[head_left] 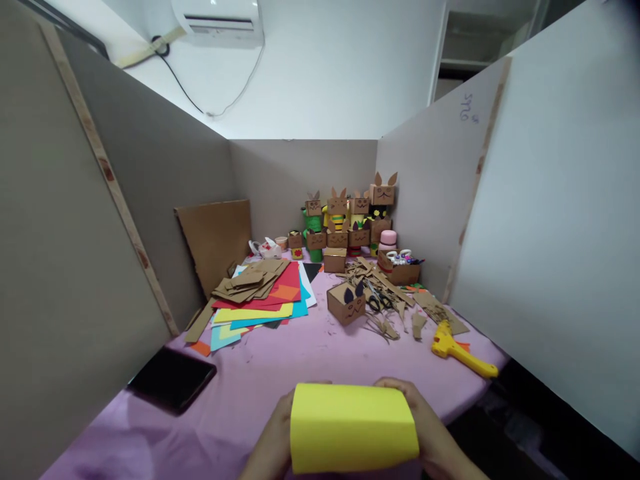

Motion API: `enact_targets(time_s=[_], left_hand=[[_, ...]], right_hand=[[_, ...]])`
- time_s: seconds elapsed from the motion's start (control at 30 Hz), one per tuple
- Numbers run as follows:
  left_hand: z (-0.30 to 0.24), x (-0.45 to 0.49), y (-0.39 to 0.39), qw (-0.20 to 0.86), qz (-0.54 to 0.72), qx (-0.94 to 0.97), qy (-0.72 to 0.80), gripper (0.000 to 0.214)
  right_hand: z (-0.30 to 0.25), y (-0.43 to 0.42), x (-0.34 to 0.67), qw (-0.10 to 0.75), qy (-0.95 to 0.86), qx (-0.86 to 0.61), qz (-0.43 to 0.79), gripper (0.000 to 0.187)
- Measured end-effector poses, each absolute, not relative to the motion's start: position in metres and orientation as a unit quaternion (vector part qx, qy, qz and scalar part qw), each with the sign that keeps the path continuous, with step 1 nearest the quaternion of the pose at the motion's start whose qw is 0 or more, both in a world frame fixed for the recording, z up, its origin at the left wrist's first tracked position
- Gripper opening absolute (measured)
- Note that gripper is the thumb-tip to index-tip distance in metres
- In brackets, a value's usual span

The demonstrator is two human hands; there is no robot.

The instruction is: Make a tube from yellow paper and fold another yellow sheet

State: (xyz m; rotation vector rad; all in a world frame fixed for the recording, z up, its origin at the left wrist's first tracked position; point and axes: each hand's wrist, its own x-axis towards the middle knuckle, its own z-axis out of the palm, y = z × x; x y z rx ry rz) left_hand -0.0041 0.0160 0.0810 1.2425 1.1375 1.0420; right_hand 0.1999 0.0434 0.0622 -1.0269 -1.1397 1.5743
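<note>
A curved sheet of yellow paper (pixel 354 429) is held up close in front of me at the bottom of the head view. My left hand (pixel 283 421) grips its left end and my right hand (pixel 411 405) its right end. Most of the fingers are hidden behind the sheet. Beyond it on the table stands a small cardboard box with a drawn cat face and dark ears (pixel 346 303). Black-handled scissors (pixel 379 302) lie just right of that box, among cardboard scraps (pixel 385 283).
A purple cloth (pixel 280 363) covers the table. Coloured paper sheets (pixel 260 313) with cardboard pieces (pixel 253 279) lie left, near a dark tablet (pixel 173 379). A yellow glue gun (pixel 463 350) lies right. Several cardboard animal figures (pixel 337 237) line the back. Grey partitions (pixel 300 167) enclose the table.
</note>
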Motion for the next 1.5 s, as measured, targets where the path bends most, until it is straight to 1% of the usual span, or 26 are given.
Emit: enact_targets(time_s=[0.13,0.17,0.27,0.3,0.37,0.43,0.5,0.57,0.67,0.77,0.8,0.9,0.93,1.0,1.03,1.1,1.17,1.27,1.37,1.43,1.5], left_hand=[[0.070,-0.006,0.020,0.567,0.426,0.509,0.489,0.026],[0.067,-0.006,0.021,0.571,0.426,0.503,0.489,0.027],[0.062,-0.008,0.024,0.559,0.459,0.485,0.491,0.036],[0.062,-0.009,0.025,0.552,0.471,0.483,0.491,0.038],[0.066,-0.009,0.025,0.543,0.478,0.485,0.492,0.033],[0.073,-0.008,0.024,0.540,0.475,0.492,0.491,0.022],[0.079,-0.007,0.022,0.538,0.468,0.505,0.485,0.015],[0.082,-0.006,0.021,0.538,0.463,0.517,0.477,0.017],[0.079,-0.007,0.020,0.539,0.469,0.515,0.474,0.027],[0.071,-0.009,0.022,0.540,0.470,0.509,0.478,0.021],[0.069,-0.010,0.023,0.539,0.472,0.509,0.477,0.022],[0.067,-0.010,0.024,0.534,0.485,0.504,0.475,0.033],[0.069,-0.010,0.024,0.534,0.487,0.499,0.477,0.033],[0.072,-0.009,0.023,0.537,0.483,0.491,0.487,0.026],[0.073,-0.008,0.022,0.539,0.479,0.487,0.493,0.020],[0.075,-0.006,0.021,0.544,0.477,0.476,0.500,0.013],[0.075,-0.005,0.021,0.549,0.480,0.462,0.505,0.011],[0.075,-0.004,0.020,0.551,0.485,0.450,0.509,0.008],[0.078,-0.004,0.018,0.548,0.486,0.452,0.509,0.007],[0.079,-0.005,0.017,0.551,0.480,0.459,0.505,0.009],[0.078,-0.006,0.019,0.555,0.476,0.465,0.499,0.010]], right_hand=[[0.057,0.045,0.202,0.460,-0.493,-0.396,0.623,0.019],[0.058,0.045,0.203,0.458,-0.513,-0.385,0.616,0.019],[0.061,0.040,0.205,0.444,-0.547,-0.368,0.607,0.008],[0.061,0.038,0.205,0.443,-0.538,-0.377,0.610,0.010],[0.061,0.034,0.205,0.459,-0.510,-0.406,0.603,0.013],[0.060,0.031,0.204,0.496,-0.488,-0.425,0.580,0.019],[0.060,0.030,0.203,0.513,-0.474,-0.432,0.571,0.025],[0.063,0.029,0.202,0.502,-0.461,-0.440,0.584,0.025],[0.068,0.028,0.199,0.487,-0.448,-0.448,0.601,0.026],[0.067,0.029,0.198,0.514,-0.437,-0.429,0.601,0.030],[0.066,0.030,0.197,0.519,-0.427,-0.425,0.606,0.029],[0.060,0.034,0.198,0.507,-0.386,-0.427,0.641,0.022],[0.059,0.035,0.198,0.504,-0.380,-0.423,0.650,0.023],[0.057,0.037,0.198,0.505,-0.392,-0.398,0.658,0.028],[0.057,0.037,0.198,0.504,-0.405,-0.385,0.658,0.026],[0.057,0.037,0.198,0.493,-0.431,-0.368,0.660,0.018],[0.058,0.037,0.198,0.482,-0.441,-0.370,0.660,0.008],[0.058,0.037,0.199,0.471,-0.470,-0.363,0.652,0.010],[0.060,0.039,0.200,0.451,-0.525,-0.338,0.638,0.003],[0.063,0.040,0.202,0.437,-0.551,-0.323,0.633,0.010],[0.067,0.040,0.203,0.428,-0.572,-0.311,0.626,0.011]])
